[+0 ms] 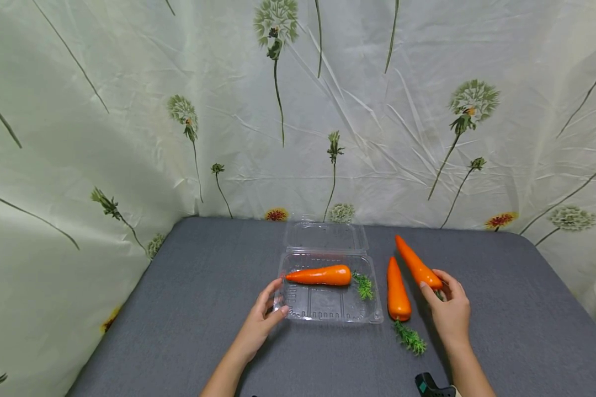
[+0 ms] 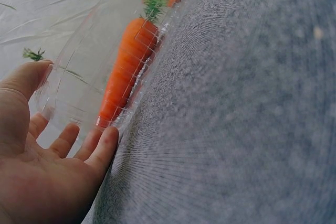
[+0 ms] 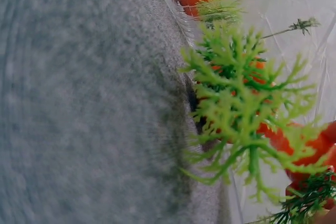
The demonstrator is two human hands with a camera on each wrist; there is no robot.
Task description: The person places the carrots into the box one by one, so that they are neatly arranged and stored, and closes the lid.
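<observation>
A clear plastic clamshell container (image 1: 328,314) lies with its lid folded back. Inside it, near the back, rests an orange carrot (image 1: 323,274) with a green leafy top, its tip toward the left. My left hand (image 1: 260,320) is at the container's left side, fingers fairly straight along the wall and thumb by the front corner; the left wrist view shows the fingertips (image 2: 109,134) right at the edge. With thumb and fingers my right hand (image 1: 449,311) grips the thick end of another carrot (image 1: 416,262), mostly covering its leaves. A third carrot (image 1: 398,295) lies between that hand and the container.
The grey tabletop (image 1: 179,331) extends to both sides, with a pale curtain (image 1: 377,138) printed with dandelions behind and at the left. Green leaves (image 1: 410,338) of the third carrot spread toward the front. A black strapped device (image 1: 433,386) sits at the right wrist.
</observation>
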